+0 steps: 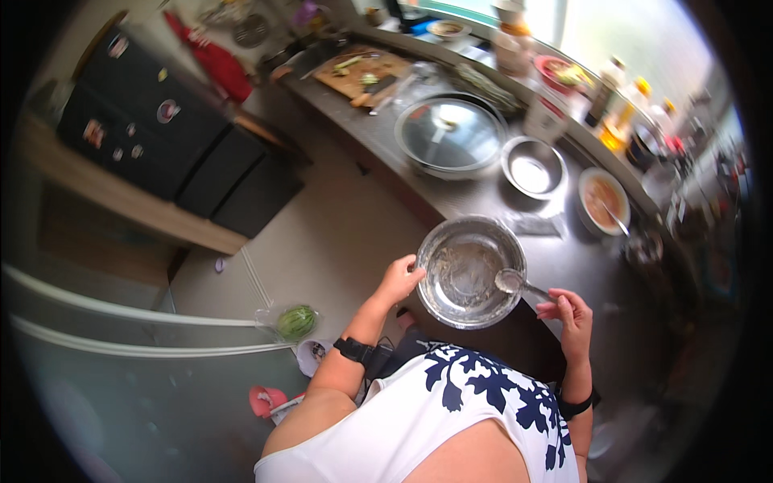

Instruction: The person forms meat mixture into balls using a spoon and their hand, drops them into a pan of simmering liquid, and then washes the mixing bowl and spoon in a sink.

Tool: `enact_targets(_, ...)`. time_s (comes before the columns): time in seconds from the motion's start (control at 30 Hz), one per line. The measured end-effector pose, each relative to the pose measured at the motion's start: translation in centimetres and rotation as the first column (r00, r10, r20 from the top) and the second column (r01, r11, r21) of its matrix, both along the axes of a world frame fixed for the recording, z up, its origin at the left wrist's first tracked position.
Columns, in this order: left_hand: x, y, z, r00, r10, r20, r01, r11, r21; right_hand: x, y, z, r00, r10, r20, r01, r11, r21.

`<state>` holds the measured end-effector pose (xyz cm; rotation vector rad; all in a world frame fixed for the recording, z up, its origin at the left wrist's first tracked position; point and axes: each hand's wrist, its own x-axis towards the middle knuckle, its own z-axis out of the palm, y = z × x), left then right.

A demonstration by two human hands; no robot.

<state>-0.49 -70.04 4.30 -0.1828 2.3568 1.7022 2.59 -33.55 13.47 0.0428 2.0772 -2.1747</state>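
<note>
My left hand (400, 281) grips the rim of a stainless steel mixing bowl (457, 311) on its left side. Pale, sticky-looking residue coats the bowl's bottom and walls. In my right hand (570, 314) is the handle of a metal spoon (511, 281), whose head lies over the bowl's right inner wall. The bowl is at the front edge of the steel counter, partly over the floor. Beyond it stand a smaller steel bowl (535, 142) and a white bowl (584, 208) of orange-red mixture with a spoon in it.
A large pan with a glass lid (444, 136) stands on the steel counter (386, 142). Farther left lies a wooden cutting board (338, 78) with vegetable pieces and a knife. Bottles (619, 124) line the window ledge. On the floor, a bagged watermelon (296, 322) lies left of me.
</note>
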Motion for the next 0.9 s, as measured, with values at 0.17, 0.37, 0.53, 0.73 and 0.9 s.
enact_targets(0.17, 0.6, -11.5, -1.3, 0.952, 0.256, -0.169, -0.25, 0.967, 0.058, -7.2, -13.7, -1.4, 0.955, 0.291, 0.05, -0.293, 0.956, 0.029)
enact_targets(0.37, 0.1, -26.5, -0.6, 0.845, 0.521, -0.121, -0.51, 0.853, 0.115, -15.6, -32.7, -1.3, 0.85, 0.521, 0.083, -0.527, 0.846, 0.084)
enact_targets(0.53, -0.1, -35.7, 0.5, 0.712, 0.7, -0.045, -0.702, 0.709, -0.068, -20.9, -44.8, -2.0, 0.763, 0.641, 0.077, -0.646, 0.76, 0.07)
enact_targets(0.73, -2.1, -43.1, -0.1, 0.542, 0.837, -0.073, -0.84, 0.537, -0.077, -28.0, -56.4, -3.3, 0.642, 0.763, 0.072, -0.767, 0.637, 0.081)
enact_targets(0.9, -3.1, -48.5, 0.1, 0.367, 0.93, -0.033, -0.928, 0.363, -0.081, -33.5, -66.8, -2.4, 0.489, 0.869, 0.076, -0.872, 0.49, 0.016)
